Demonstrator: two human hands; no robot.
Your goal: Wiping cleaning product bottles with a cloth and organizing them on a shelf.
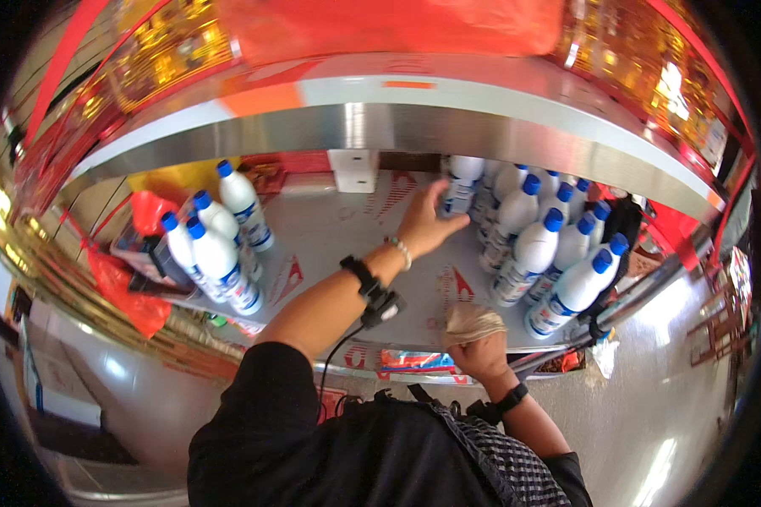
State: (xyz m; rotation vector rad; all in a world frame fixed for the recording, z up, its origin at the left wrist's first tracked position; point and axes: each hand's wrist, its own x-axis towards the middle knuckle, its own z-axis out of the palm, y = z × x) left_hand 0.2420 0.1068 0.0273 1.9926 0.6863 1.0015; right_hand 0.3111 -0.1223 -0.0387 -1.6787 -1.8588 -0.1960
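My left hand [428, 222] is open, with thumb and fingers spread, beside a white bottle [463, 184] whose top is hidden by the upper shelf. Whether the fingertips touch that bottle, I cannot tell. In my right hand [485, 355], a bunched beige cloth [472, 326] is gripped over the front edge of the grey shelf [349, 253]. Several white bottles with blue caps [523, 263] stand close together on the right of the shelf. Another group of blue-capped white bottles [225, 266] stands at its left end.
A metal-edged upper shelf [355, 127] runs across above my hands. A white box [354, 171] stands at the back. Red plastic bags [127, 291] hang at the left. Gold and red packages [647, 63] sit on top. Beneath the front edge lies a red and blue package [418, 361].
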